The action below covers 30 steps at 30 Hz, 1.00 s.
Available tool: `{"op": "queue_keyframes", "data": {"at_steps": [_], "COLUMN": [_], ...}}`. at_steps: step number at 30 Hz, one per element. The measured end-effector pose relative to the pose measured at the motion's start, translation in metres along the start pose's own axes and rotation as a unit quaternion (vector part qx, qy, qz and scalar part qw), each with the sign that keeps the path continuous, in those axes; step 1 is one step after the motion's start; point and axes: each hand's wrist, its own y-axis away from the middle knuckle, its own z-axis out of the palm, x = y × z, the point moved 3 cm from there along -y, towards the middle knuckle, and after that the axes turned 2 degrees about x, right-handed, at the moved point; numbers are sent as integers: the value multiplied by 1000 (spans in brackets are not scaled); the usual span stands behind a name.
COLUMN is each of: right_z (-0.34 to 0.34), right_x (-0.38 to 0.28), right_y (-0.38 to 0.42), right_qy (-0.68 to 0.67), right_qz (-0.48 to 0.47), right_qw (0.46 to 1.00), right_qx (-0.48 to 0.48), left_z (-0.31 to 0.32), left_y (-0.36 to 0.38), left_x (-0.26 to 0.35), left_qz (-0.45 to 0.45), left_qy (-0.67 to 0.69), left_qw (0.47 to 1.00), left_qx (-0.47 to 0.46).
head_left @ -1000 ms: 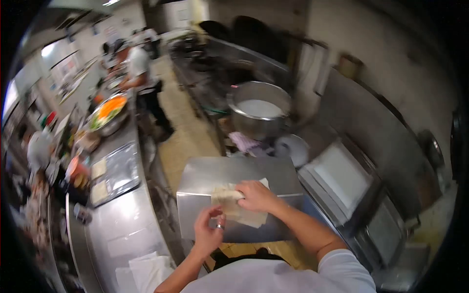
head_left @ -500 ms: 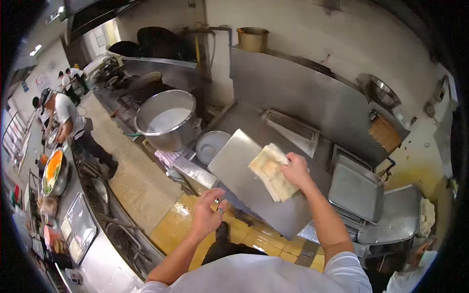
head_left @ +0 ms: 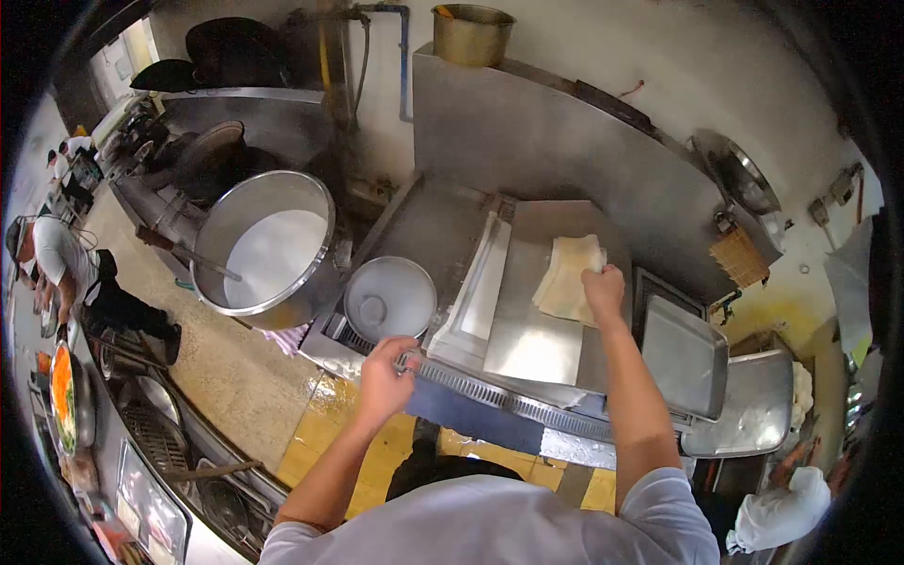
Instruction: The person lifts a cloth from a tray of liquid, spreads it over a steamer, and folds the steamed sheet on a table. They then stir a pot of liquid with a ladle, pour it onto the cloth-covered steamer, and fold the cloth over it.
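Note:
My right hand [head_left: 604, 290] is closed on the edge of a folded, yellowish-white cloth [head_left: 568, 278]. The cloth lies against a flat stainless-steel sheet [head_left: 535, 350], which rests on the metal stove top. Near the counter's front edge, my left hand [head_left: 384, 381] is in the air with loosely bent fingers and nothing visible in it. A ring shows on one finger. Just beyond that hand sits a round metal lid [head_left: 391, 299]. Left of the sheet lies a long pale metal tray-like strip [head_left: 474, 292].
A large pot [head_left: 325, 240] of white liquid stands at the left, with a long-handled tool [head_left: 193, 255] in it. Rectangular metal trays [head_left: 683, 363] sit at the right. A brass-coloured pot [head_left: 471, 42] stands on the back ledge. A co-worker [head_left: 80, 273] works far left.
The steel sheet has shifted from slanting over the front edge to lying squarely farther back. My right hand and the cloth moved back and right. The view has turned right.

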Motion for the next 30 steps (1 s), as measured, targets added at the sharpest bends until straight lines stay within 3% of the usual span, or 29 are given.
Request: {"op": "queue_keyframes", "data": {"at_steps": [5,11,14,26,30], "right_z": [51,96,92,119,110], "right_x": [-3,7,-15,11,-11], "right_y": [-33,-58,-39,-38,-36], "right_qy": [53,77,32,87,134], "right_qz": [57,64,60,58,51], "right_qw": [995,994,996,994,989], "right_qx": [56,47,55,27,-40], "left_z": [-6,0,2,19,24], "left_y": [-30,-44,-49,-56,-58], "left_x": [-20,-44,-50,-56,-55], "left_qz": [-29,-40,-49,-75,-80], "left_qy": [0,-6,-6,3,10], "left_qw": [1000,999,998,996,995], "left_qx": [-2,-26,-34,-56,-61]}}
